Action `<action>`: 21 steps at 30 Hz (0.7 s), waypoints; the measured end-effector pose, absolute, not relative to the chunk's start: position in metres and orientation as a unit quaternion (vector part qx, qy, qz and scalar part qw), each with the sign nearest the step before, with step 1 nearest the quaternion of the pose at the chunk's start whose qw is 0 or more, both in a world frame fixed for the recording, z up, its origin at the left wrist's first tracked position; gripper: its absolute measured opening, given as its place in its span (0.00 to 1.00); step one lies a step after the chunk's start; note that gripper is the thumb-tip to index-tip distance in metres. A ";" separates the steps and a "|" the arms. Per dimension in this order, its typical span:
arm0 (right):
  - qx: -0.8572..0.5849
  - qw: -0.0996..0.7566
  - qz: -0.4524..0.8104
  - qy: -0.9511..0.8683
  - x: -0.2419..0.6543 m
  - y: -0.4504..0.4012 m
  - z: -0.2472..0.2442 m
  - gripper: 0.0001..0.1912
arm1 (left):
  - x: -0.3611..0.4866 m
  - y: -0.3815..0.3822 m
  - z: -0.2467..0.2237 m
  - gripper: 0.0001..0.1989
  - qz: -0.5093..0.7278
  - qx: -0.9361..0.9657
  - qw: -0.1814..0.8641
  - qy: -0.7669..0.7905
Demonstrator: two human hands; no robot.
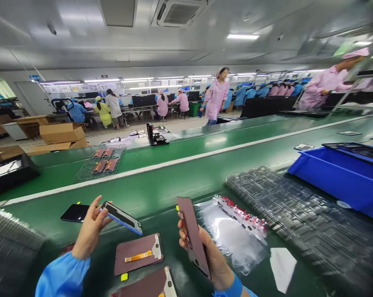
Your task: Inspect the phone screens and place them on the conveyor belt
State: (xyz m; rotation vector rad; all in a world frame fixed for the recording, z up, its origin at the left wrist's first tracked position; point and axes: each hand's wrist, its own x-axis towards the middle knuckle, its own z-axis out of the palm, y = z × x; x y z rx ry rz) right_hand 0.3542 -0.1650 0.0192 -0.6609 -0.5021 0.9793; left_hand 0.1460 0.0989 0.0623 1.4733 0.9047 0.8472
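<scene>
The right grip (216,255) is closed around a brown-backed panel (194,237), which stands tilted in it: fingertips show at the panel's left edge, the palm sits by its right edge, and the upper end rises clear of the fingers. The left grip (89,231) pinches a blue-edged frame (123,216) at its upper left end — the rest slants down to the right, towards the panel but apart from it. How far the left fingers reach under the frame is hard to tell.

Below and between the hands, a panel with an orange cable (127,247) lies on the table (180,181), with another partly visible brown panel (143,287) nearer the wearer. Beside the left hand lies a black panel (74,213). Just right of the right hand are clear films (230,235); farther out, clear trays (298,218) and a blue bin (338,173).
</scene>
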 end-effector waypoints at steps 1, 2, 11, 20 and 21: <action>-0.326 0.797 0.441 -0.253 0.355 -0.169 0.022 0.26 | 0.141 0.078 0.064 0.51 0.360 0.592 0.620 0.369; -0.350 0.791 0.420 -0.274 0.355 -0.173 0.024 0.26 | 0.138 0.056 0.063 0.51 0.347 0.571 0.654 0.354; -0.508 0.624 0.274 -0.526 0.343 -0.192 0.023 0.33 | 0.136 -0.049 0.040 0.46 0.256 0.540 0.771 0.220; -0.580 0.473 0.227 -0.623 0.344 -0.202 0.031 0.31 | 0.137 -0.052 0.051 0.44 0.253 0.568 0.759 0.193; -0.581 0.465 0.230 -0.627 0.344 -0.202 0.033 0.31 | 0.137 -0.052 0.049 0.45 0.254 0.570 0.759 0.187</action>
